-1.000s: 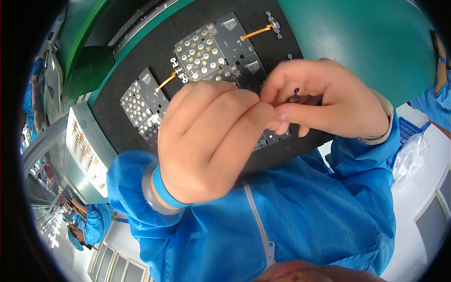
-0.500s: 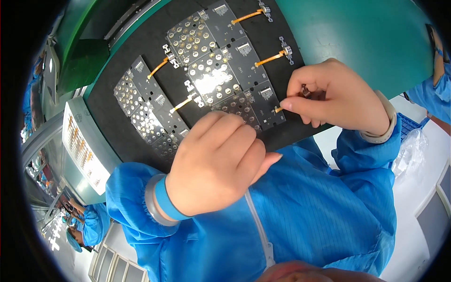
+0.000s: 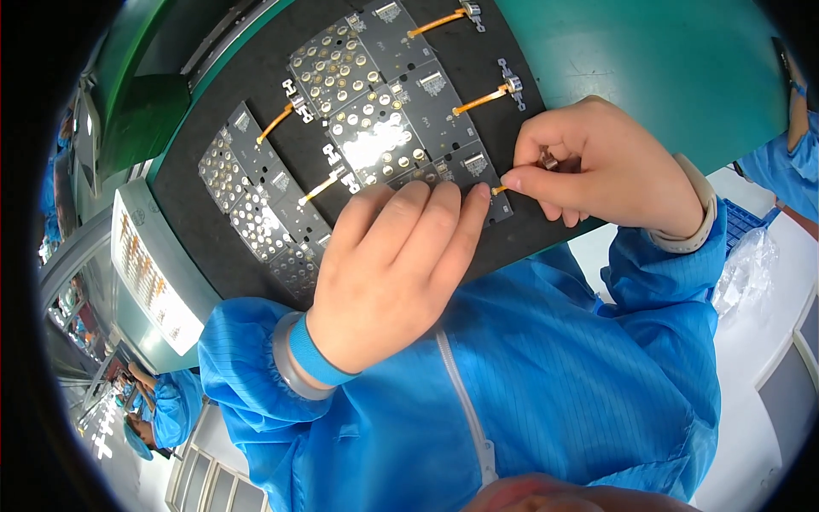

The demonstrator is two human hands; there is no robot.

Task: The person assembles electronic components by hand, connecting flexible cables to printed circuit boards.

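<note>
Under both my hands lies a dark circuit board panel (image 3: 444, 115), dotted with round metal contacts. My right hand (image 3: 606, 171) is closed, thumb and index finger pinching a short orange flex cable (image 3: 500, 189) at the panel's near right edge. A small metal connector (image 3: 548, 160) on that cable shows inside its curled fingers. Over the near part of the panel stretches my left hand (image 3: 392, 264), fingers extended and nothing visibly held. Its index fingertip rests beside the cable's end. The contact under the fingertip is hidden.
A second circuit board panel (image 3: 269, 183) lies to the left on the black mat (image 3: 192, 230). Other flex cables (image 3: 482, 100) with metal connectors stick out from both panels. A white tray (image 3: 153, 264) of small orange parts stands at far left. Green table surface (image 3: 640, 51) extends right.
My left hand has uncurled and reached forward, its index fingertip now beside the flex cable. My right hand keeps its pinch. The panels appear shifted slightly up and left in view.
</note>
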